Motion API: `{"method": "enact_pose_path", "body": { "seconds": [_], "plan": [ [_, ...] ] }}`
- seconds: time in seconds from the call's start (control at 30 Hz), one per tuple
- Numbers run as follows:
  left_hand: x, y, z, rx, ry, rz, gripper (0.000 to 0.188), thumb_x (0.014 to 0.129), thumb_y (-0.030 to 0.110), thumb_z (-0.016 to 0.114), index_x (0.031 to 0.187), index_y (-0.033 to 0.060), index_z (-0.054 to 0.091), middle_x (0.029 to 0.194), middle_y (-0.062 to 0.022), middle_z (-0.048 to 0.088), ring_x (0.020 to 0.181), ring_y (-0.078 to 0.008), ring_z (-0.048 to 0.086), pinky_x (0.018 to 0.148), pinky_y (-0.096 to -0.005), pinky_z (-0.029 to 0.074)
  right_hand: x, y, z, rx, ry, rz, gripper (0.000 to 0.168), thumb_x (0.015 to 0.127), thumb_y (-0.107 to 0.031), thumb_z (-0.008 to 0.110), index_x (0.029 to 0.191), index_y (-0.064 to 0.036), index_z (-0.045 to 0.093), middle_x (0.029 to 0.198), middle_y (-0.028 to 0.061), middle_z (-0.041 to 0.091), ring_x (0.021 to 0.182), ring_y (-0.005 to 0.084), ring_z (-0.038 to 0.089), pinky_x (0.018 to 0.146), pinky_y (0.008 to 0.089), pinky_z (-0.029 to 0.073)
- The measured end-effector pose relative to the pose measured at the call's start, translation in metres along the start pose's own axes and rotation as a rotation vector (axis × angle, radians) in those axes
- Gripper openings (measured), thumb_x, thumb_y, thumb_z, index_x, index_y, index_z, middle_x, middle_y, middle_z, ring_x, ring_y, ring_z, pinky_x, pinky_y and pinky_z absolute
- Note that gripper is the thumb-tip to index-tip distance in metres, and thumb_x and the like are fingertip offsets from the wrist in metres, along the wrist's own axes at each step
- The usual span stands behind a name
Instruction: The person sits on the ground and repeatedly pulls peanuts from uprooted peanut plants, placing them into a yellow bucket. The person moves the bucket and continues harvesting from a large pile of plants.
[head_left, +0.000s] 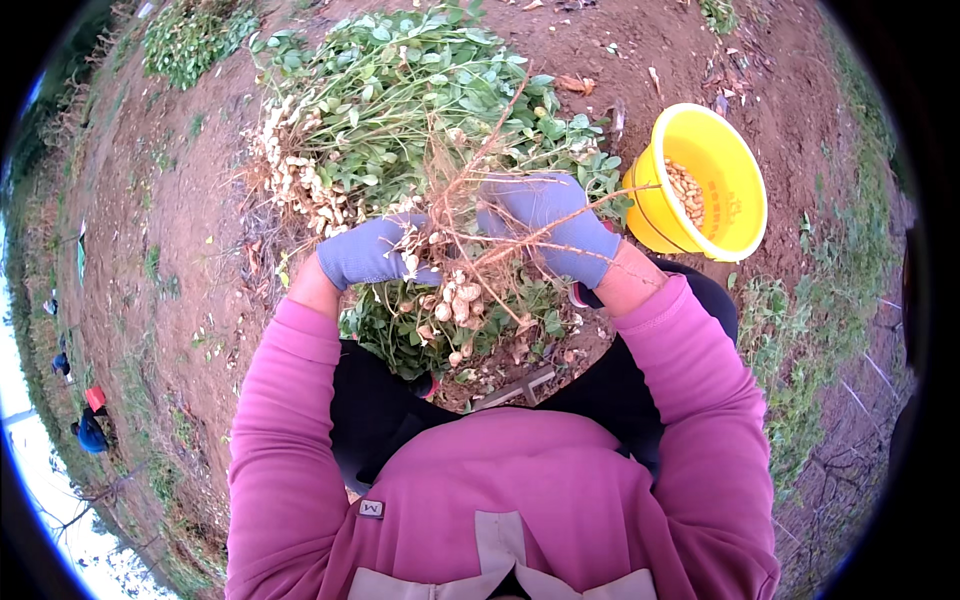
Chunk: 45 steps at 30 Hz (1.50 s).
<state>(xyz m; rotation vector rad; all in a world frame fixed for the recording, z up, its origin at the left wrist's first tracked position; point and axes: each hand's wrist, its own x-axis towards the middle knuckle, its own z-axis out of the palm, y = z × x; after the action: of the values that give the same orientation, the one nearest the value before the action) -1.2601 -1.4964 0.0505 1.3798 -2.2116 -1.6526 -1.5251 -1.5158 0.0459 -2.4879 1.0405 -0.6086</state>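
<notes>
A peanut plant's root cluster (465, 296), with pale pods and thin brown roots, hangs between my two gloved hands. My left hand (379, 251), in a blue-grey knit glove, closes on its left side, with small pods at the fingers. On the other side my right hand (555, 217), gloved alike, is curled among the roots, which partly cover it; I cannot tell exactly what its fingers grip. Beyond both hands lies a heap of pulled peanut plants (420, 97), leafy, with a bunch of pods (300, 176) at its left edge. Picked peanuts (684, 191) lie in a yellow bucket (645, 217).
Peanut greenery (390, 337) lies on the soil between my legs, near a flat bar (517, 386). Another plant pile (196, 41) is at the far upper left. Weeds grow right of the bucket. A person in blue (91, 433) is near a red container (95, 397) far left.
</notes>
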Motion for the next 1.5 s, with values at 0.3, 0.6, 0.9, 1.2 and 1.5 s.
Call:
{"method": "enact_pose_path", "body": {
  "seconds": [0.3,0.6,0.9,1.2,1.5],
  "plan": [
    [-0.007,0.009,-0.003,-0.069,0.042,0.067,0.065,0.074,0.017,0.084,0.131,0.0047,0.054,0.122,-0.0070,0.062,0.110,-0.0165,0.056,0.097,-0.0339,0.045,-0.078,0.154,-0.089,-0.500,0.170,0.912,0.054,0.087,-0.042,0.058,0.132,-0.013,0.051,0.128,0.0190,0.057,0.114,0.0351,0.058,0.094,0.0444,0.046],
    [0.000,0.023,-0.005,-0.428,0.441,-0.101,0.055,0.081,0.019,0.078,0.127,0.0018,0.054,0.115,-0.0051,0.065,0.106,-0.0141,0.059,0.093,-0.0312,0.045,-0.018,0.044,-0.047,0.193,0.017,0.405,0.026,0.088,-0.034,0.060,0.097,-0.011,0.067,0.084,0.0126,0.068,0.080,0.0306,0.066,0.073,0.0400,0.050],
    [0.010,0.060,-0.004,-0.436,0.613,-0.242,0.068,0.076,0.025,0.082,0.121,-0.0137,0.049,0.114,-0.0164,0.064,0.104,-0.0168,0.060,0.092,-0.0309,0.046,0.017,-0.009,-0.005,0.223,0.142,0.241,0.030,0.087,-0.039,0.063,0.102,-0.013,0.062,0.080,0.0085,0.068,0.076,0.0294,0.066,0.066,0.0406,0.051],
    [0.022,0.031,-0.001,-0.549,0.309,-0.065,0.051,0.079,0.010,0.077,0.125,0.0034,0.057,0.113,-0.0016,0.066,0.100,-0.0093,0.059,0.092,-0.0268,0.046,0.019,-0.009,0.001,0.202,0.004,0.251,0.032,0.088,-0.040,0.062,0.100,-0.010,0.060,0.084,0.0118,0.067,0.079,0.0319,0.065,0.071,0.0432,0.050],
    [0.021,0.034,-0.001,-0.529,0.438,-0.077,0.057,0.080,0.007,0.075,0.131,-0.0007,0.050,0.115,-0.0047,0.065,0.100,-0.0097,0.060,0.090,-0.0265,0.048,0.018,-0.009,-0.012,0.961,-0.036,0.496,0.029,0.088,-0.028,0.055,0.092,0.000,0.060,0.073,0.0098,0.064,0.059,0.0170,0.065,0.056,0.0319,0.050]
  ]
}}
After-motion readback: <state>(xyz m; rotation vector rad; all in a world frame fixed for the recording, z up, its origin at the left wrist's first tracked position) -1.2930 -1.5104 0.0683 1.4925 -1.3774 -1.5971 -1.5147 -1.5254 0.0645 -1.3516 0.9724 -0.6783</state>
